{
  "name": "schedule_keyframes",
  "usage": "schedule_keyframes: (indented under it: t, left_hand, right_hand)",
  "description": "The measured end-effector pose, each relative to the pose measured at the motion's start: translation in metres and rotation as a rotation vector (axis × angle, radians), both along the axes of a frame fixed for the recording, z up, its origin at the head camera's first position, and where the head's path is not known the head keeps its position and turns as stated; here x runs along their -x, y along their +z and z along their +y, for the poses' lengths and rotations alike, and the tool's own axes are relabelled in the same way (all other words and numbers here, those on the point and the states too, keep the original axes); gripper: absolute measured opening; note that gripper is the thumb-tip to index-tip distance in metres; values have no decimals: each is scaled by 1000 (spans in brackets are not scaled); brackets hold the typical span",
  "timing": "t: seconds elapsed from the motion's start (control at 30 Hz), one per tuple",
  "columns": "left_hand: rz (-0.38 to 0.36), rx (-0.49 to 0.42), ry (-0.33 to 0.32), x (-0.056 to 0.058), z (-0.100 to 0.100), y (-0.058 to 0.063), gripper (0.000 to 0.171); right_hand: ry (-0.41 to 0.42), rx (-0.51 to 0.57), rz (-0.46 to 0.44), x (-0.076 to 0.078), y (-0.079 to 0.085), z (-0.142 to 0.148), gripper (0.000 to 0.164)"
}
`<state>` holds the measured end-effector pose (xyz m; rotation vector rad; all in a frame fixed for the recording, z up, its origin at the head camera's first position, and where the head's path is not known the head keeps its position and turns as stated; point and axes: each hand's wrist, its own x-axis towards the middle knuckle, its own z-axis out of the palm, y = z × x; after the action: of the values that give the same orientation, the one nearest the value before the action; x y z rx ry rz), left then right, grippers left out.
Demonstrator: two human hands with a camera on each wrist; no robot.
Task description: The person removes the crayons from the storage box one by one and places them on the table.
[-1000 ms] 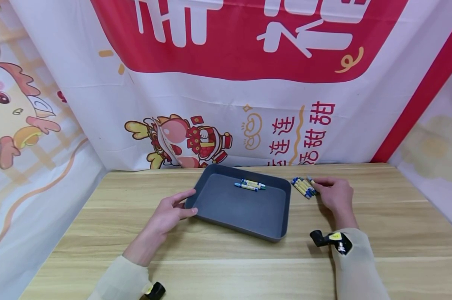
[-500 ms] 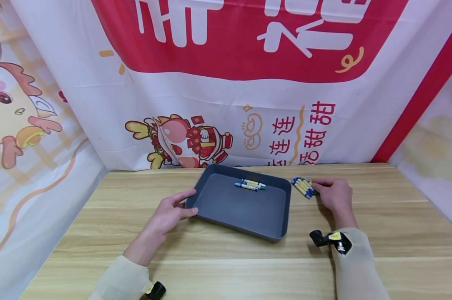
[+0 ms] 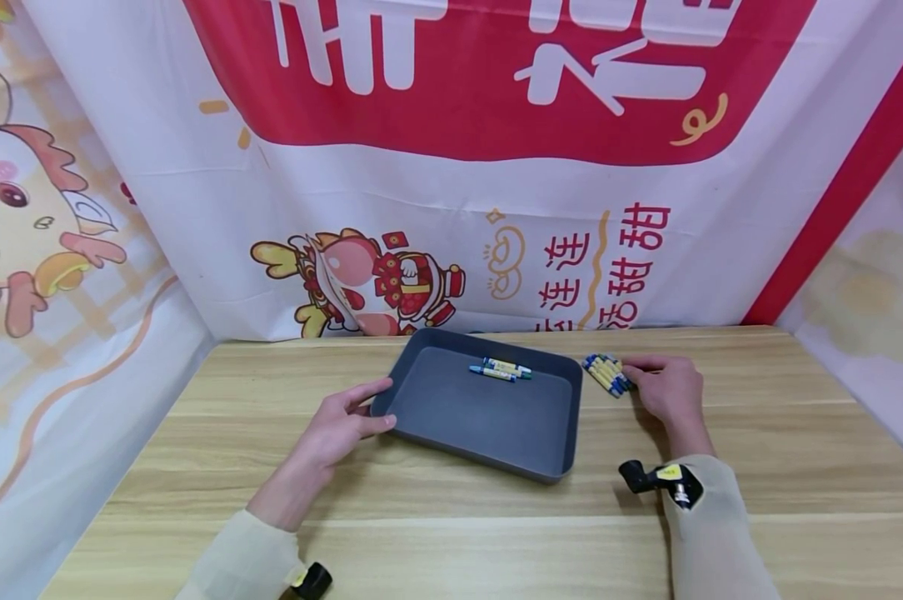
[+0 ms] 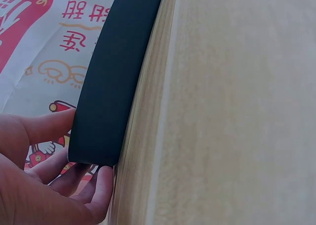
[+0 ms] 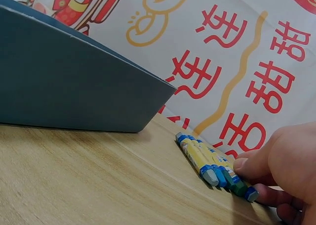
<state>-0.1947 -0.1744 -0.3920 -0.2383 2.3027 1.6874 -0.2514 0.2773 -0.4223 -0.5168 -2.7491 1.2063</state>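
Note:
A dark grey rectangular tray (image 3: 466, 425) stands on the table. My left hand (image 3: 339, 427) holds its left corner, the fingers and thumb spread around rim and wall. In the left wrist view, the tray's outer wall (image 4: 108, 81) reaches the fingertips. A few crayons (image 3: 494, 374) with pale wrappers lie in the tray near its back wall. Right of the tray, several blue and green crayons (image 5: 202, 160) lie side by side in a row. At the row's right side, my right hand (image 3: 667, 387) pinches a dark-blue-ended crayon (image 5: 252, 194), mostly hidden by the fingers.
The wooden table (image 3: 451, 542) extends in front of the tray and to both sides. A printed white and red cloth (image 3: 481, 192) hangs right behind the table's back edge. Black cameras (image 3: 657, 479) sit on both wrists.
The grey-tipped crayon sticking out past my right fingers one second ago no longer shows there. The right hand has barely shifted; the left hand and the tray stay put.

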Motion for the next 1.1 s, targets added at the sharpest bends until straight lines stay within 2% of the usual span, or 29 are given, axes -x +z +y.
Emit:
schedule_keyframes:
  t: [0.23,0.47,0.8,0.97,1.1]
  left_hand:
    - [-1,1,0,0,0,0,60]
    - [2,3,-2,0,0,1,60]
    - [10,4,-7,0,0,0,61]
    - [7,4,-2,0,-1,0,61]
    - [3,2,-1,0,-1,1,61]
  right_hand:
    - [-1,24,-4,0,1,-1,37]
    - [-10,104,8,-1,10,-3,43]
    - [59,182,70,-3,27,-17,46]
    - [84,176,124,-2,31,-28,41]
    - [112,181,131,-2,34,-36,42]
